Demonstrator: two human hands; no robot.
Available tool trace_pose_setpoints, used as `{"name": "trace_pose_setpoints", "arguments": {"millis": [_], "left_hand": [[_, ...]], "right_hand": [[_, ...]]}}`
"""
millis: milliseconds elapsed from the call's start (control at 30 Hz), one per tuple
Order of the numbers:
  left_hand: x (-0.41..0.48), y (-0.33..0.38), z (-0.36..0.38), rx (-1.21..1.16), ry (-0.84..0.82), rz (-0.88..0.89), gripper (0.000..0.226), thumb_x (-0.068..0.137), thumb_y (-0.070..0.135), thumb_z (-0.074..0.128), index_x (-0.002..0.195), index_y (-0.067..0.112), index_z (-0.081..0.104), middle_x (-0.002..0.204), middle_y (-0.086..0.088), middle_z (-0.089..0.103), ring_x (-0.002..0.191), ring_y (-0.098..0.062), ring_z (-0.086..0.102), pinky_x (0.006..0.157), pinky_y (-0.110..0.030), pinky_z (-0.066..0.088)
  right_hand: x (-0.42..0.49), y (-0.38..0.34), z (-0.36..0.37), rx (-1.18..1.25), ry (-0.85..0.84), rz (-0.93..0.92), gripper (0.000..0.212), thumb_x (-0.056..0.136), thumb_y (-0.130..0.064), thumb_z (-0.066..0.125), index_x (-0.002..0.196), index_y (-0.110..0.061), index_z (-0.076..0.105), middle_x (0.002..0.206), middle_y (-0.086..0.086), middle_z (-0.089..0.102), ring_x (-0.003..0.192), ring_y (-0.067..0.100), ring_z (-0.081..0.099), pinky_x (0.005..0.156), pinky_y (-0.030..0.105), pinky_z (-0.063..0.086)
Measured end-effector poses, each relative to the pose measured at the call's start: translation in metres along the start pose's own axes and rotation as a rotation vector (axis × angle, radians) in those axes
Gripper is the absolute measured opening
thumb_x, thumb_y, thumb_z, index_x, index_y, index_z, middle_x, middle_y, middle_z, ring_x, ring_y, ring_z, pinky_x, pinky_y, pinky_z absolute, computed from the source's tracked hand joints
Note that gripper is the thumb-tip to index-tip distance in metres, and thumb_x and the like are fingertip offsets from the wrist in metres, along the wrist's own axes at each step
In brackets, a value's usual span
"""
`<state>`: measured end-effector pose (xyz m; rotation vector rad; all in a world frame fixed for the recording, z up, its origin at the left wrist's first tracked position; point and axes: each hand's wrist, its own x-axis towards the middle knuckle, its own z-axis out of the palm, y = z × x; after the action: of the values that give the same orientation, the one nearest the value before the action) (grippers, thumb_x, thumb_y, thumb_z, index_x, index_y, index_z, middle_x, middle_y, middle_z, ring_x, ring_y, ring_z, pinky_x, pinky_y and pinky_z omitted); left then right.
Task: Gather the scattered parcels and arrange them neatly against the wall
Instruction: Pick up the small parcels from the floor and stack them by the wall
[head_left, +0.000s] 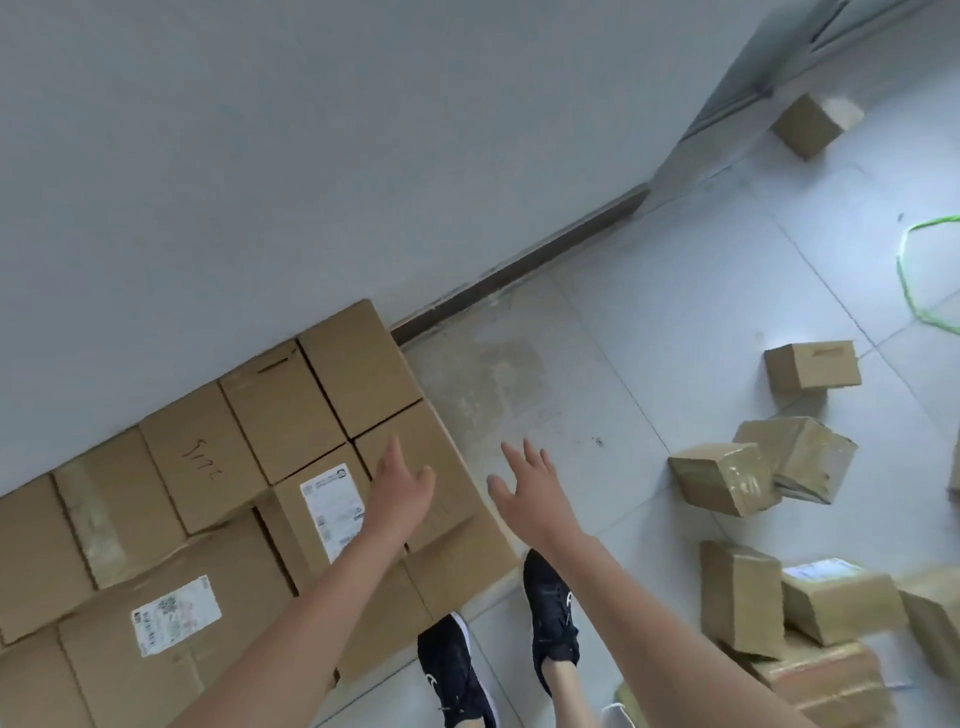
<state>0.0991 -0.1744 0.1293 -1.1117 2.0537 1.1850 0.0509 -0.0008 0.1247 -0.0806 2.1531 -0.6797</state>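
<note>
Hands: two. The left hand and the right hand both have their fingers spread and relaxed, grasping nothing.
Left fingers: over the end box of the stacked parcels; whether they touch it cannot be told.
Right fingers: over bare floor tile, just right of the stack's edge.
Stacked count: five tops in the row against the wall, beyond the fingertips. More sit under and left of the left fingers, so the total is unclear.
Loose parcels: at least eight, well to the right of the right fingers — several tilted or leaning on each other.
Lone box: one, far beyond the right fingertips, at the wall's corner.
Look: plain brown cardboard. The stack shows two white shipping labels, and some loose ones are wrapped in glossy tape.
Shoes: two, black, below the wrists.
Green strap: one loop, far right.
</note>
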Motion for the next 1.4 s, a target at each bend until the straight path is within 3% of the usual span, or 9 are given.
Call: {"name": "trace_pose_setpoints", "arguments": {"millis": [67,200,367,467,767,933,1067,1233,1400], "left_hand": [[-0.006,0.044,0.023,0.060,-0.055,0.058,0.069,0.099,0.028,0.046,0.156,0.024,0.008,0.162,-0.001,0.016,0.145,-0.026,0.024,0.114,-0.044,0.026],[-0.026,0.126,0.095,0.171,-0.208,0.150,0.063,0.098,0.024,0.045,0.154,0.016,0.017,0.155,-0.011,0.032,0.139,-0.027,0.036,0.113,-0.040,0.031],[-0.076,0.193,0.212,0.366,-0.368,0.258,0.059,0.093,0.025,0.047,0.149,0.015,0.031,0.122,-0.007,0.057,0.117,-0.026,0.052,0.100,-0.035,0.038],[-0.101,0.213,0.280,0.460,-0.457,0.298,0.059,0.092,0.024,0.049,0.148,0.016,0.032,0.131,-0.011,0.056,0.118,-0.028,0.054,0.101,-0.036,0.041],[-0.127,0.210,0.437,0.846,-0.608,0.388,0.061,0.091,0.024,0.051,0.148,0.015,0.031,0.144,-0.016,0.047,0.125,-0.029,0.051,0.095,-0.034,0.040],[-0.130,0.188,0.503,1.058,-0.688,0.465,0.063,0.091,0.022,0.054,0.149,0.013,0.031,0.127,-0.011,0.057,0.101,-0.022,0.056,0.083,-0.029,0.042],[-0.130,0.170,0.572,1.197,-0.718,0.592,0.066,0.089,0.022,0.055,0.149,0.011,0.029,0.142,-0.016,0.047,0.123,-0.029,0.050,0.092,-0.031,0.041],[-0.136,0.142,0.655,1.287,-0.740,0.720,0.070,0.089,0.023,0.053,0.152,0.017,0.022,0.147,-0.017,0.035,0.131,-0.033,0.040,0.104,-0.041,0.040],[-0.133,0.125,0.738,1.343,-0.690,0.896,0.070,0.092,0.027,0.050,0.153,0.025,0.017,0.157,-0.020,0.012,0.145,-0.035,0.014,0.109,-0.047,0.031]], "right_hand": [[-0.016,0.025,-0.037,0.084,0.082,0.059,0.060,0.101,-0.038,0.041,0.155,-0.021,0.022,0.164,0.008,0.009,0.150,0.027,0.002,0.119,0.040,0.010],[-0.051,0.093,-0.110,0.238,0.263,0.162,0.056,0.100,-0.032,0.044,0.151,-0.011,0.033,0.158,0.011,0.029,0.147,0.023,0.019,0.119,0.036,0.015],[-0.101,0.209,-0.171,0.404,0.410,0.334,0.053,0.100,-0.027,0.043,0.148,-0.006,0.037,0.152,0.011,0.039,0.142,0.027,0.031,0.117,0.038,0.023],[-0.128,0.281,-0.180,0.514,0.449,0.456,0.053,0.100,-0.031,0.041,0.148,-0.010,0.038,0.151,0.009,0.041,0.141,0.029,0.031,0.116,0.041,0.025],[-0.204,0.438,-0.133,0.749,0.444,0.793,0.056,0.096,-0.034,0.041,0.150,-0.019,0.034,0.155,0.004,0.033,0.143,0.025,0.027,0.114,0.046,0.030],[-0.225,0.480,-0.090,0.899,0.484,1.006,0.063,0.094,-0.035,0.047,0.152,-0.022,0.027,0.155,0.004,0.031,0.140,0.026,0.032,0.106,0.043,0.036],[-0.219,0.516,-0.058,0.983,0.539,1.123,0.071,0.091,-0.036,0.050,0.154,-0.023,0.019,0.156,0.005,0.028,0.142,0.027,0.028,0.106,0.045,0.037],[-0.199,0.562,-0.019,1.116,0.612,1.216,0.077,0.091,-0.037,0.055,0.155,-0.021,0.015,0.156,0.006,0.027,0.142,0.029,0.028,0.103,0.044,0.039],[-0.168,0.610,0.000,1.099,0.680,1.255,0.093,0.087,-0.053,0.059,0.156,-0.021,0.005,0.158,0.013,0.022,0.142,0.035,0.025,0.110,0.050,0.033]]}}
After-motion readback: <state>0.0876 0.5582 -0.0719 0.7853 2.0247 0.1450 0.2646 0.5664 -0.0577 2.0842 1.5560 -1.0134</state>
